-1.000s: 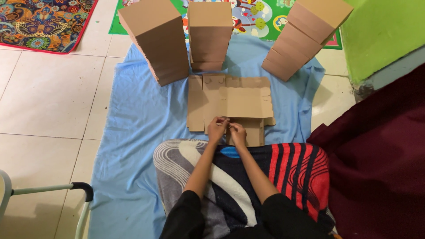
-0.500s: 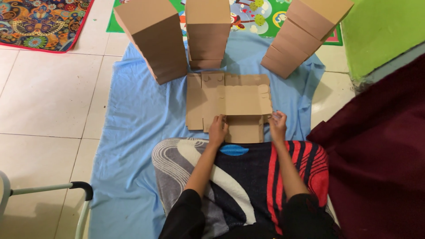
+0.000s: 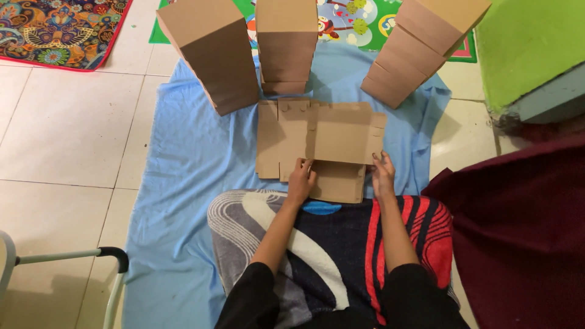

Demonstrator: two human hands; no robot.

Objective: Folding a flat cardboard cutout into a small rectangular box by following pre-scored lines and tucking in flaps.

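Three cardboard stacks point(image 3: 286, 45) on blue sheet point(image 3: 177, 201), tiled floor point(image 3: 67, 134)

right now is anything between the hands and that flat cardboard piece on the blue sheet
Nothing visible. The left hand and the right hand both rest directly on the near edge of the flat cardboard blank. The three stacks of cardboard stand beyond its far edge, not between hands and blank.

Soft, even indoor light from above leaves only faint shadows beside the cardboard stacks point(image 3: 286, 45) on the blue sheet point(image 3: 183, 164) — no glare, sharp focus throughout — with mild wide-angle stretching towards the edges.
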